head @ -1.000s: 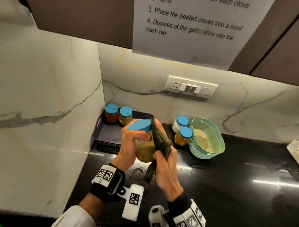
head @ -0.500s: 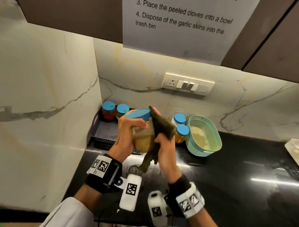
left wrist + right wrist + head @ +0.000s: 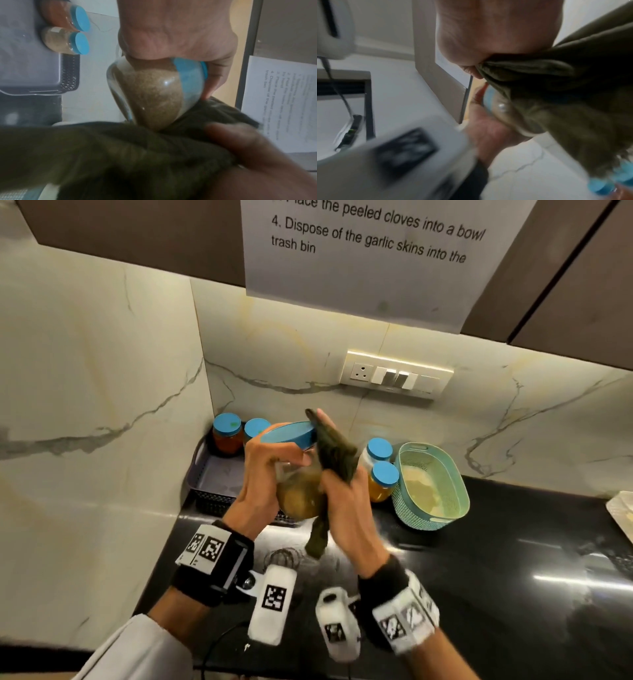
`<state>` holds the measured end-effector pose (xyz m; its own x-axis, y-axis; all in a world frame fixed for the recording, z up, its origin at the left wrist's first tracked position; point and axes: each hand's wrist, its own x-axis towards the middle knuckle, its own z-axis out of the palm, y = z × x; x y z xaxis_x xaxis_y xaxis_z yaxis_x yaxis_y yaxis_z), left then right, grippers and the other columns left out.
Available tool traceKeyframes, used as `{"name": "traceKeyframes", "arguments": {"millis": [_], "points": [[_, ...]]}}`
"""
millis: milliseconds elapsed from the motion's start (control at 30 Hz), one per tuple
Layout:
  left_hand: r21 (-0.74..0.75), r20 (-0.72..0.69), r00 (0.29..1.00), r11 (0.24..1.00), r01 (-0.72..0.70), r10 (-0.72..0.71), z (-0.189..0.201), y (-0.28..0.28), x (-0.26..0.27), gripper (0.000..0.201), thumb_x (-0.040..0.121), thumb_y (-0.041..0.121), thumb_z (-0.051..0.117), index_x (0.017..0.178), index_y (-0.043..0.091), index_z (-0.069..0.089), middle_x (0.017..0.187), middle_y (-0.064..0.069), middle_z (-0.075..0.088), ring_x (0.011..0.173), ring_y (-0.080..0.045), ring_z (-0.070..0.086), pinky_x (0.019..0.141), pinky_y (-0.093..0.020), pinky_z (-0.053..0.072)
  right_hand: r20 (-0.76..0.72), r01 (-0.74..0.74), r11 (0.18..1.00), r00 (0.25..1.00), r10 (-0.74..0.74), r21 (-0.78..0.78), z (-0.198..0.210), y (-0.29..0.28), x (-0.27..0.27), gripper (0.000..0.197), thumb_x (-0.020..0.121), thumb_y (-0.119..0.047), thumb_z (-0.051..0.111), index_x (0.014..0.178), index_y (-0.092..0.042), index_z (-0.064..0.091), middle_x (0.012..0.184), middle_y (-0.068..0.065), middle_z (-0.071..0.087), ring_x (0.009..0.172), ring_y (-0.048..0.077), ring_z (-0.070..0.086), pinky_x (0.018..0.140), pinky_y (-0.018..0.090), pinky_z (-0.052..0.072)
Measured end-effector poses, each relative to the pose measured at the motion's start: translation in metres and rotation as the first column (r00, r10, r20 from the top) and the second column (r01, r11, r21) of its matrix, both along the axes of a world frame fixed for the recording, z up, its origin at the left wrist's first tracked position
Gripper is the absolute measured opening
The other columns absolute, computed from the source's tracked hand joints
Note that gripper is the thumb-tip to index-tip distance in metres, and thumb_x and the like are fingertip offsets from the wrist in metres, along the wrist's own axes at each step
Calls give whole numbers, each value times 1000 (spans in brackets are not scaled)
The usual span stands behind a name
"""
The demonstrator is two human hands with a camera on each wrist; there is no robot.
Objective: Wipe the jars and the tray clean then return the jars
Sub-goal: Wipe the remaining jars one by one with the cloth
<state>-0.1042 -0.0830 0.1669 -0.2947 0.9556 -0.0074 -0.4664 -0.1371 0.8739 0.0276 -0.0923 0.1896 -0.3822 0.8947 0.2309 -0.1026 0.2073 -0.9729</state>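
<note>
My left hand (image 3: 267, 474) grips a glass jar (image 3: 298, 491) of brown powder by its blue lid (image 3: 289, 434), holding it tilted above the counter. My right hand (image 3: 346, 498) holds a dark green cloth (image 3: 334, 455) and presses it against the jar's right side. In the left wrist view the jar (image 3: 150, 97) lies against the cloth (image 3: 120, 155). A dark tray (image 3: 219, 474) stands in the corner with two blue-lidded jars (image 3: 227, 433) at its back. Two more jars (image 3: 383, 484) stand on the counter right of my hands.
A teal perforated basket (image 3: 431, 484) stands on the black counter (image 3: 479, 577) just right of the loose jars. Marble walls close the corner at left and behind. A switch plate (image 3: 397, 374) and a paper notice (image 3: 370, 251) hang above. A pale object (image 3: 621, 508) sits at the far right edge.
The right hand has slid the cloth a little up the jar's side, towards the lid. The left hand keeps the same grip on the jar; the camera view has tilted down.
</note>
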Motion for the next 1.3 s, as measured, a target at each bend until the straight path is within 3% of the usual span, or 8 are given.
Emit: {"name": "traceKeyframes", "arguments": {"millis": [133,300,467,667,733,800,933,1300], "points": [[1,141,990,1000,28,-28,-2,0,0,38,71,17,59,103,3,72,107,-23,68,103,-34,67,91,-40,56,189,80,925,969,-160,372,-19,-22,-4,74,81,-15,49,155,-11,47,160,5,49,155,25,37,126,56,27],[-32,-21,999,998,-44,44,3,3,7,62,51,23,72,108,-1,67,96,-19,63,94,-35,62,83,-46,51,34,27,999,999,-26,-25,-9,18,2,38,82,-10,47,116,-9,64,89,-19,74,86,-2,67,81,34,57],[2,109,994,1000,2,-2,8,-2,4,50,66,28,63,111,8,74,117,-26,69,113,-38,66,98,-48,53,205,98,937,963,-174,334,-18,-20,-2,87,76,-19,51,162,-15,34,170,-4,32,160,18,24,127,52,28],[31,116,993,999,14,-17,21,-11,23,38,102,5,31,111,-19,59,97,-50,52,100,-53,60,100,-57,49,158,78,991,983,-95,113,-25,12,1,105,70,-5,74,161,-36,31,155,-5,52,141,22,55,109,52,52],[-50,549,830,996,-80,94,34,-12,32,56,110,23,31,123,-28,49,110,-54,51,107,-64,56,112,-59,38,163,83,986,981,-106,141,-20,10,1,108,71,-5,85,160,-33,32,151,-5,56,137,19,59,108,47,54],[-34,126,986,994,-102,105,40,-14,23,51,94,30,63,122,-12,60,107,-24,69,99,-40,71,72,-32,59,106,135,986,984,-146,99,-17,13,5,98,72,1,90,154,-22,43,140,-2,66,127,16,66,103,42,58],[-99,-76,993,992,81,-88,35,-4,3,80,57,48,82,124,7,67,102,-7,76,97,-22,72,77,-32,57,99,20,997,995,-12,-81,8,32,26,67,69,-1,95,127,-20,68,118,3,78,111,22,75,97,47,61],[-24,93,985,989,147,-144,37,3,-6,87,47,46,101,117,1,74,110,-24,72,99,-34,71,88,-43,60,-122,129,986,986,-117,102,4,0,-9,56,81,-12,89,132,-17,68,121,6,77,115,23,73,97,37,60]]}}
